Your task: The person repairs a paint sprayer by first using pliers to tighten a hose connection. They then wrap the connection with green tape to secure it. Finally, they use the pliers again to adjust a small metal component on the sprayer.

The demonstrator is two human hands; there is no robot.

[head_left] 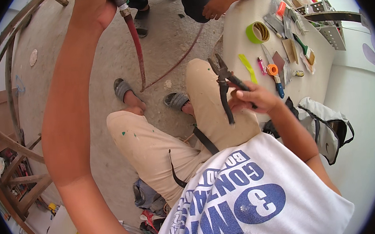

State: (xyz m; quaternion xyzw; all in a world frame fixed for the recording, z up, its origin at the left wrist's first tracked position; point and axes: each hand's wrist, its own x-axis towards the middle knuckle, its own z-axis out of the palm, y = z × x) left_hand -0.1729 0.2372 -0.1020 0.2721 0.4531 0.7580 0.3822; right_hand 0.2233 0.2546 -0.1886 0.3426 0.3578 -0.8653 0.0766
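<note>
The left hand (93,8) was raised high, fingers clamped on a red cable (135,42) that hung down toward the floor. The right hand (254,97), fingers closed around the handles, held pliers (225,81) over the knee, jaws up and clear of the cable. No cut showed yet; the cable looked whole.

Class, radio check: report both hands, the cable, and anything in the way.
Left hand raised, gripping red cable. Right hand holds black pliers, jaws open, off the cable. Nothing between them.
</note>
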